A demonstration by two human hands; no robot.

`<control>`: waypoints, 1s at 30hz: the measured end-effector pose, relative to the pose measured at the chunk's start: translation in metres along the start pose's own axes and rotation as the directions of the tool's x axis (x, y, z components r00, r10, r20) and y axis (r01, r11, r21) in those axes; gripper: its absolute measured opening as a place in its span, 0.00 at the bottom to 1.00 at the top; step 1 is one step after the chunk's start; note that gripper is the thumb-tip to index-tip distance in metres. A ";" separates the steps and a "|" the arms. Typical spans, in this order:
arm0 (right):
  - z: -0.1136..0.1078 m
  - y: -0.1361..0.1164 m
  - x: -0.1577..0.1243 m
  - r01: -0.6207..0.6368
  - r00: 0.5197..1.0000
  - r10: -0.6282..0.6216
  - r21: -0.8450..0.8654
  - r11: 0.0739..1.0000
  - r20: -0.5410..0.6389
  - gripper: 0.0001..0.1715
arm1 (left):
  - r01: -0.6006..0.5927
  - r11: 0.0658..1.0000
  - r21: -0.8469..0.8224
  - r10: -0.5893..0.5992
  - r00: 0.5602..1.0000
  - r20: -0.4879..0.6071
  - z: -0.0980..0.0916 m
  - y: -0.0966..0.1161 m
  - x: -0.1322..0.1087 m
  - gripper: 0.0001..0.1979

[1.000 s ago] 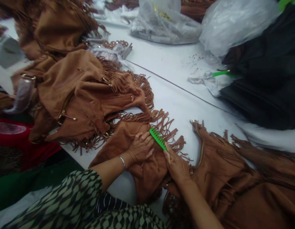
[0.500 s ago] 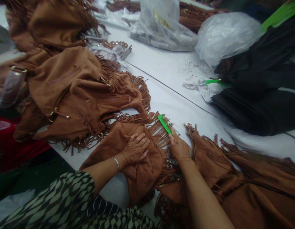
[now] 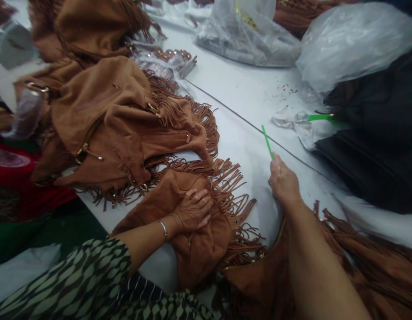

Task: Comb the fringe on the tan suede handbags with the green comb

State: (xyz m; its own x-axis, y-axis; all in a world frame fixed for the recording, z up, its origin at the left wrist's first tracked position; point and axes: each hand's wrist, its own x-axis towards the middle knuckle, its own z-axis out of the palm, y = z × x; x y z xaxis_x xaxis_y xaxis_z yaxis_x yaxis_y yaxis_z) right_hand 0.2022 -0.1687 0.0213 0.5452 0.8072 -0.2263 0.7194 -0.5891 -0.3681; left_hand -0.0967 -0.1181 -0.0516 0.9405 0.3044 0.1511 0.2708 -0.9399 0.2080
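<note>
A brown suede-like fringed bag (image 3: 206, 240) lies on the white table in front of me. My left hand (image 3: 194, 210) rests flat on it, fingers stretched out, with a silver bracelet at the wrist. From the bag's right edge the fringe (image 3: 231, 184) spreads in loose strands over the table. My right hand (image 3: 284, 180) is closed round a green comb (image 3: 267, 141), seen edge-on and pointing away from me. The comb is to the right of the fringe and apart from it.
More brown fringed bags (image 3: 126, 120) are heaped at the left, and others (image 3: 366, 258) lie at the lower right. Clear plastic bags (image 3: 353, 42) and folded black material (image 3: 379, 146) take up the far right. A dark line (image 3: 232, 109) crosses the white table (image 3: 226, 84).
My right hand has carried the comb off the fringe, to the right and farther away. The fringe strands now lie more spread out. My left hand stays on the bag.
</note>
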 end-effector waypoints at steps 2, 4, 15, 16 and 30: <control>0.022 -0.025 -0.042 0.056 0.996 -0.058 0.038 0.998 0.065 0.31 | -0.006 1.000 0.004 0.006 1.000 0.024 -0.002 0.000 0.001 0.22; 0.048 -0.046 -0.084 0.117 0.961 -0.134 0.081 0.990 0.241 0.28 | -0.008 1.000 -0.001 0.009 0.999 0.036 -0.003 0.000 0.002 0.21; 0.054 -0.029 -0.048 0.073 0.969 0.023 -0.374 0.925 0.246 0.33 | -0.014 1.000 0.004 0.014 1.000 -0.028 -0.003 0.002 -0.001 0.20; 0.052 -0.025 -0.041 0.084 0.970 0.014 -0.388 0.918 0.245 0.34 | -0.011 1.000 0.005 0.011 0.999 -0.033 -0.003 0.002 0.000 0.20; 0.035 -0.003 0.024 0.003 0.972 0.076 -0.330 0.944 0.224 0.37 | 0.024 1.000 -0.020 -0.024 1.000 -0.013 0.003 0.000 0.000 0.22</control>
State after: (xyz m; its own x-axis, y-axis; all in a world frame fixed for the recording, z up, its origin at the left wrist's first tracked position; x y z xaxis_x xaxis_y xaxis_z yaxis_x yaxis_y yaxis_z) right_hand 0.1982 -0.1459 -0.0144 0.4875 0.7481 -0.4501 0.8226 -0.5664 -0.0504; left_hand -0.0957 -0.1186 -0.0545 0.9310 0.3290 0.1582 0.2891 -0.9291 0.2306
